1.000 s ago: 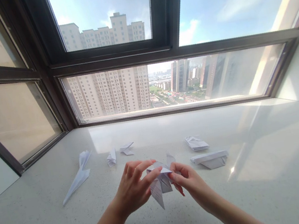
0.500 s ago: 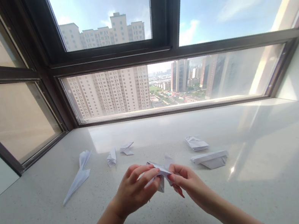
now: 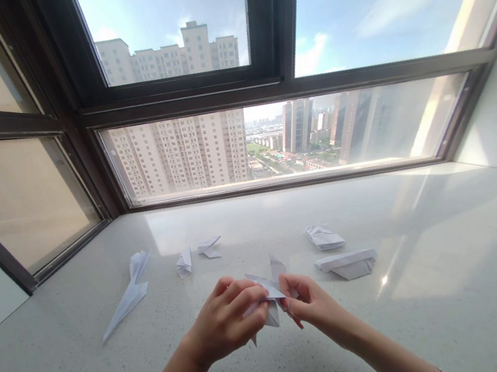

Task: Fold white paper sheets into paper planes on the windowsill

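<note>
At lower centre of the frame, the left hand (image 3: 227, 321) and right hand (image 3: 310, 303) pinch a small folded paper (image 3: 267, 291), now drawn closer together and lower than a second ago, the hanging flap tucked up, suggesting a fold being pressed. Other paper shapes, a long paper plane (image 3: 126, 297) at left, lie on the pale speckled bench (image 3: 445, 318) beneath a wide window (image 3: 269, 137).

Two hands, the left hand (image 3: 227, 321) and the right hand (image 3: 312, 304), share one folded paper piece (image 3: 269, 288). Five more folded papers lie on the sill: three far left, two far right.
</note>
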{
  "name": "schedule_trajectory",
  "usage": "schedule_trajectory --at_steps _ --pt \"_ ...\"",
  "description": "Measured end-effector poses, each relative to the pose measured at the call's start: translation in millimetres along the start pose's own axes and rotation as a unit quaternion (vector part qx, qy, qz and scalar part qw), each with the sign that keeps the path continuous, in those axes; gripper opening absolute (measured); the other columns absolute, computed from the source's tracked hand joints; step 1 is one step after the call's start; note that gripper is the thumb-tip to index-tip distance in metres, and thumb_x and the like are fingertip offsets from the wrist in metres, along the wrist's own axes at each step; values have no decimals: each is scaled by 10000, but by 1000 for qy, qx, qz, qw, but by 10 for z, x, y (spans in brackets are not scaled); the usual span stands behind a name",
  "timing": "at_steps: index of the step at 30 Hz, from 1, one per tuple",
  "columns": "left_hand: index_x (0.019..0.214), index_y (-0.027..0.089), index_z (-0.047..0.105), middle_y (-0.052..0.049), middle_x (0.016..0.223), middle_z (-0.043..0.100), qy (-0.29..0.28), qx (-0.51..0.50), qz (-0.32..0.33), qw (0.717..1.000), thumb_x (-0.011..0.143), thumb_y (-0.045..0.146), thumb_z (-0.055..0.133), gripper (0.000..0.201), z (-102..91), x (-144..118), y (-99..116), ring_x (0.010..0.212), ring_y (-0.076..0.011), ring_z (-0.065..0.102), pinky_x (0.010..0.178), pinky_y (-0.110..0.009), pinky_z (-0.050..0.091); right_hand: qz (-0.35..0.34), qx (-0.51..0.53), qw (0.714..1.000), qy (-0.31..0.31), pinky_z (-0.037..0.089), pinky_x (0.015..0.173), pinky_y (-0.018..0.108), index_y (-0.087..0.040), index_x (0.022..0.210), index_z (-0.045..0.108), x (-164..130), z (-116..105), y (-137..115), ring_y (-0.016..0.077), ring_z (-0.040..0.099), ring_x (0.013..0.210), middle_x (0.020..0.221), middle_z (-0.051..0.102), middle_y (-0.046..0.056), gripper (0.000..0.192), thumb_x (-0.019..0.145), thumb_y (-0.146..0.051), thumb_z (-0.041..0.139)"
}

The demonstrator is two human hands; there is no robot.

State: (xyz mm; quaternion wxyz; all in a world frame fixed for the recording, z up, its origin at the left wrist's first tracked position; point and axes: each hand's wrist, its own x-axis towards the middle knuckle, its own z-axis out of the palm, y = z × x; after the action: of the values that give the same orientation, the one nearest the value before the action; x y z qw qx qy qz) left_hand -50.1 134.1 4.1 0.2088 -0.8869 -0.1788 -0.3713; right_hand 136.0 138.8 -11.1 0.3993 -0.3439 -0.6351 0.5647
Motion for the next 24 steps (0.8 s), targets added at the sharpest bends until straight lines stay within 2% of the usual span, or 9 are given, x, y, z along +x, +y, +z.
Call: schedule_trajectory --at_steps 3,5,6,8,10,12,15,20,24 --pt "783 186 521 -29 826 660 45 -77 -96 991 778 100 512 86 42 6 8 731 -132 578 676 -280 392 -33 1 999 26 289 390 196 -196 553 377 -1 0 -15 70 334 424 474 356 -65 395 714 -534 502" --pt "830 201 489 -10 763 638 85 -169 -232 954 760 129 544 115 80 32 20 686 -125 580 652 -273 417 -61 -4 996 65 298 396 201 -192 600 415 2 -10 -12 75 342 432 495 362 -62 391 726 -557 474" --pt "875 206 471 3 727 620 94 -225 -307 920 753 158 559 159 97 52 32 656 -121 577 630 -265 429 -70 -13 994 83 301 401 201 -188 654 448 3 -16 -6 77 347 439 506 365 -64 375 722 -554 487" --pt "969 206 432 27 679 585 89 -335 -430 834 739 221 585 277 123 102 67 600 -108 564 580 -239 438 -73 -39 991 103 316 421 201 -183 805 497 6 -19 13 85 376 471 545 401 -57 356 700 -520 550" --pt "998 198 427 39 659 563 78 -421 -492 758 723 261 606 334 137 148 107 568 -96 549 546 -217 432 -74 -66 990 100 354 468 210 -182 877 515 6 -9 35 101 432 540 636 485 -23 360 687 -478 592" --pt "994 183 454 32 668 561 68 -471 -515 713 704 276 625 350 144 177 140 569 -96 544 531 -208 427 -73 -86 989 92 378 512 218 -181 817 534 5 6 52 117 470 606 713 531 6 302 704 -457 586" --pt "979 166 501 9 692 576 37 -503 -525 686 693 295 632 340 155 181 153 576 -105 542 514 -209 424 -67 -102 987 105 345 465 200 -181 698 520 5 15 62 102 442 561 640 497 -12 275 741 -451 544" --pt "1032 203 500 -50 940 564 40 -558 -489 670 671 295 642 399 188 126 117 725 -137 574 604 -246 463 -71 -77 983 147 252 387 190 -185 604 449 22 -18 42 67 301 450 528 368 -55 339 729 -487 536" --pt "1137 257 406 -69 1071 497 28 -561 -476 676 690 275 634 503 200 98 105 711 -110 570 603 -240 469 -56 -58 985 156 205 361 194 -192 557 405 30 -37 40 56 246 404 466 301 -78 383 690 -516 560"
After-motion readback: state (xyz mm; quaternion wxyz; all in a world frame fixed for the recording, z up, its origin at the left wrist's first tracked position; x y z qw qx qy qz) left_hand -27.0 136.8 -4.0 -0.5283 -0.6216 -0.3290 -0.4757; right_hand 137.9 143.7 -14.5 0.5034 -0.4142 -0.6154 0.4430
